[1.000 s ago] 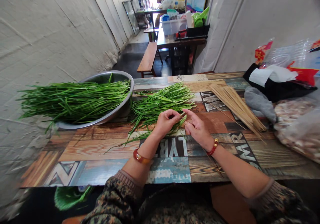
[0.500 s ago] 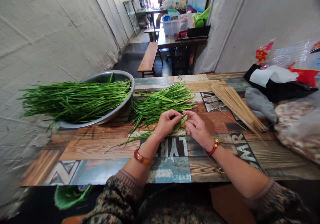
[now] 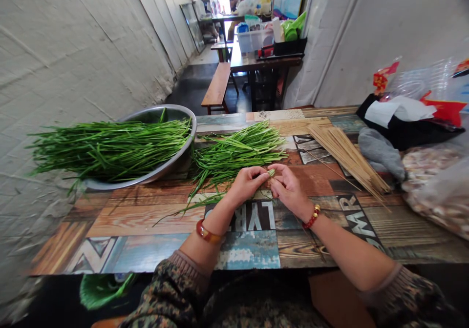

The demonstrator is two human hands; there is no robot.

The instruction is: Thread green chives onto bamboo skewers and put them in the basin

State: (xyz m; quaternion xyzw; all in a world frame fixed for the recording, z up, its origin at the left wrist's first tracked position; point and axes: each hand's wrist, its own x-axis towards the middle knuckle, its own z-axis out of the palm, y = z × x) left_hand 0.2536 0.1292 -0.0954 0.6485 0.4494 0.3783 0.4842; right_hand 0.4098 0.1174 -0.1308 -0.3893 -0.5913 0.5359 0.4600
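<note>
My left hand is closed round a few garlic chives, whose pale cut ends stick out past the thumb towards the right. Facing it, my right hand is pinched, its fingertips touching those ends. A thin bamboo skewer runs back from the right hand beneath the wrist; the fingers hide its other end. Just beyond both hands lies a loose pile of garlic chives on the table. More bamboo skewers lie in a bundle to the right.
A metal basin heaped with chives stands left. At the right are a grey cloth, a bag of pale pieces and a black bag. A bench and another table with a plastic box stand beyond; a person is farther back.
My right fingers have curled in, with the index finger now bent at the chive ends. Those ends show bunched together between my hands.
</note>
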